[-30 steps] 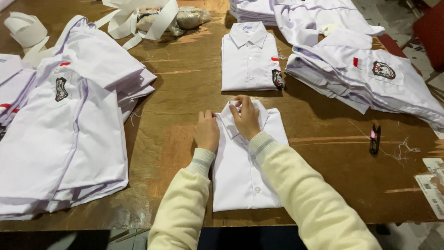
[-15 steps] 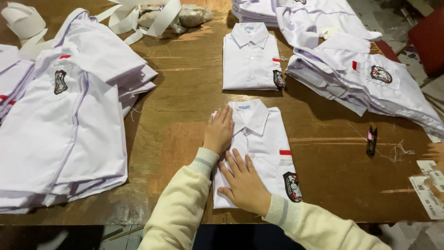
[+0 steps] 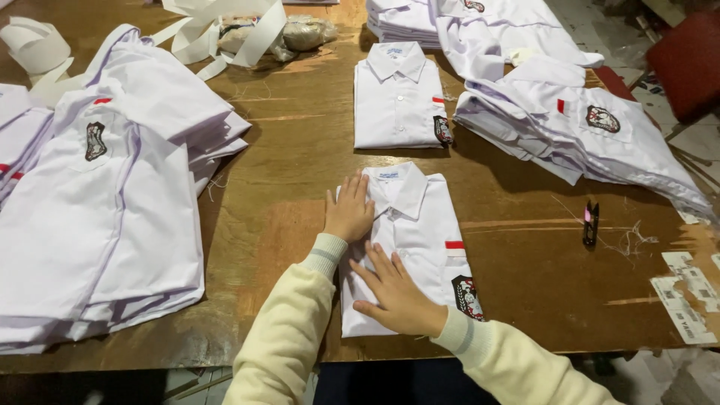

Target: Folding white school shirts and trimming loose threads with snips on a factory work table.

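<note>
A folded white shirt [image 3: 424,232] with a red tag and a round chest badge lies on the brown wooden table [image 3: 292,172] in front of me. My left hand [image 3: 349,210] lies flat on the shirt's upper left, beside the collar. My right hand [image 3: 397,296] presses flat on its lower front, fingers spread. Both arms wear cream sleeves. Neither hand holds anything.
A second folded white shirt [image 3: 397,97] lies behind the first. Piles of unfolded white shirts sit at the left [image 3: 97,202] and the right [image 3: 585,131]. White card strips [image 3: 225,34] lie at the back. A small black clipper [image 3: 591,223] and paper labels [image 3: 686,296] lie at the right.
My right hand has slid from the collar down to the shirt's lower front, uncovering the red tag and badge. My left hand stays by the collar.
</note>
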